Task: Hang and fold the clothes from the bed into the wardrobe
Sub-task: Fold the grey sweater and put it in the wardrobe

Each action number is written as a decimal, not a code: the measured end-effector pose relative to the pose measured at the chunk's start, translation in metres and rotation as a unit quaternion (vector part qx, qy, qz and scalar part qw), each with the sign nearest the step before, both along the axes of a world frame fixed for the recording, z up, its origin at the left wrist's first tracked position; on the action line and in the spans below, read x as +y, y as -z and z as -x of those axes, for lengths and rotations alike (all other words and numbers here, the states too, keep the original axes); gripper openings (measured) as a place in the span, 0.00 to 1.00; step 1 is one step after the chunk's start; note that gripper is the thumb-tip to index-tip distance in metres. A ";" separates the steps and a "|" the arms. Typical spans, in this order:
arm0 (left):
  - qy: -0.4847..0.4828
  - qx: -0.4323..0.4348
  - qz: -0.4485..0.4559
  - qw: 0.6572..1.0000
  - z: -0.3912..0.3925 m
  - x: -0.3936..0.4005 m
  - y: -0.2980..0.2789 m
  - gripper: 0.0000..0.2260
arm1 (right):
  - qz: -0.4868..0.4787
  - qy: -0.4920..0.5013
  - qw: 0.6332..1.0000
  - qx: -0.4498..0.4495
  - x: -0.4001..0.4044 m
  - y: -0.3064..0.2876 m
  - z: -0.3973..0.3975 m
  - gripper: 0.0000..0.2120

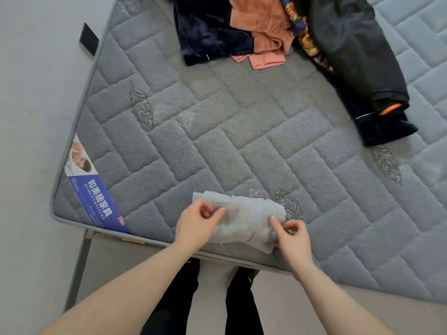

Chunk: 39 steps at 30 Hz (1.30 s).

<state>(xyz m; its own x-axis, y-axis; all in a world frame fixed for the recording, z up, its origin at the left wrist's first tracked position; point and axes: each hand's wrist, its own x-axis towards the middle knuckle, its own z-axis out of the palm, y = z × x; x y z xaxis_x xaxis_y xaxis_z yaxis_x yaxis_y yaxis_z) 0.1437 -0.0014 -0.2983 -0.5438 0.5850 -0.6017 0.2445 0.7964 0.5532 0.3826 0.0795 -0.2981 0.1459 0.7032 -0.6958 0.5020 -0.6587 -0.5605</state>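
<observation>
Folding grey cloth (244, 221) on mattress (217, 131); my left hand (196, 226) and right hand (294, 235) loose, gripping nothing. Next: pick up bundle.

Hidden, cropped and unreadable parts of the bed scene

The heap of dark navy, orange and black clothes (278, 32) is running off the top edge, so its full extent is not showing, and the garments are overlapping so that where one ends and another begins cannot be told. The folded pale grey cloth (244, 221) is lying partly under the left hand (196, 226) and the right hand (294, 240), its near edge being covered. The grey quilted mattress (217, 131) is being cut off at the right and top. The small print on the blue mattress label (96, 197) is too fine to read. Both forearms are leaving the bottom edge.
</observation>
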 end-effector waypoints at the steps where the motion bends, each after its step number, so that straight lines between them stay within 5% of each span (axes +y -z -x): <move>1: -0.042 0.012 0.014 0.999 0.004 0.001 0.004 0.24 | 0.024 0.048 0.999 -0.003 0.006 0.005 0.001 0.26; 4: -0.061 -0.002 0.121 0.991 0.017 -0.002 0.021 0.43 | 0.085 0.060 0.994 0.017 0.018 0.020 0.000 0.39; 9: -0.140 -0.205 0.119 0.961 0.030 0.005 0.032 0.62 | 0.140 0.012 0.989 0.038 0.030 0.025 0.009 0.20; 18: -0.186 -0.355 0.016 0.916 0.023 0.029 -0.038 0.36 | 0.179 0.115 0.950 0.228 0.031 -0.032 0.014 0.16; 26: -0.175 -0.377 -0.067 0.907 0.010 0.028 -0.162 0.38 | 0.148 0.071 0.950 0.267 0.028 -0.159 -0.032 0.24; 39: 0.034 -0.490 -0.112 0.864 -0.028 0.095 -0.347 0.26 | -0.057 0.290 0.902 0.315 -0.028 -0.359 -0.060 0.23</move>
